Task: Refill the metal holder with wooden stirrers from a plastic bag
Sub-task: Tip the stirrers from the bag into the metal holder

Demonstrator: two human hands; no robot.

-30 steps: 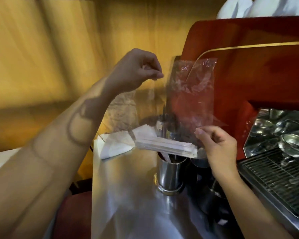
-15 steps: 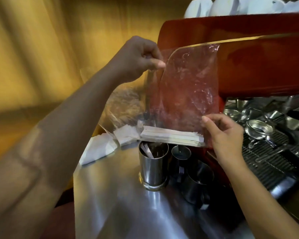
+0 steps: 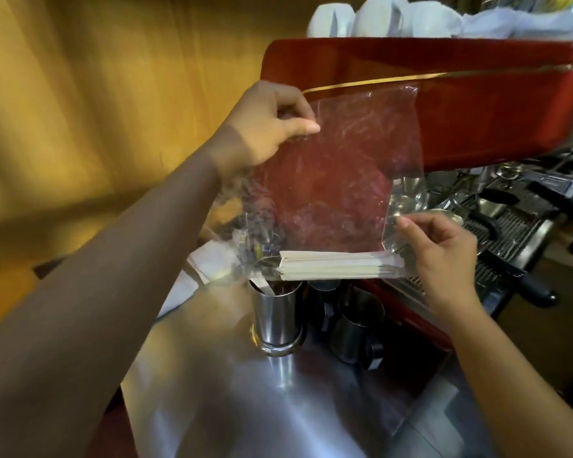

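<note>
A clear plastic bag (image 3: 341,180) hangs in the air in front of the red coffee machine. My left hand (image 3: 268,123) pinches its upper left edge. My right hand (image 3: 444,252) grips its lower right corner. A bundle of pale wooden stirrers (image 3: 331,266) lies level along the bag's bottom. Just below the bundle's left end stands the shiny metal holder (image 3: 278,320) on the steel counter, with one or two sticks showing inside.
A red espresso machine (image 3: 477,104) fills the right, with white cups (image 3: 377,18) on top and a drip grate (image 3: 510,236) with portafilters. Two dark metal pitchers (image 3: 358,325) stand right of the holder. White napkins (image 3: 209,259) lie behind it. The steel counter (image 3: 278,408) spreads toward me.
Both hands have spread the bag wider and flatter, and the stirrer bundle now hangs level just above the holder. The view has shifted left and back.
</note>
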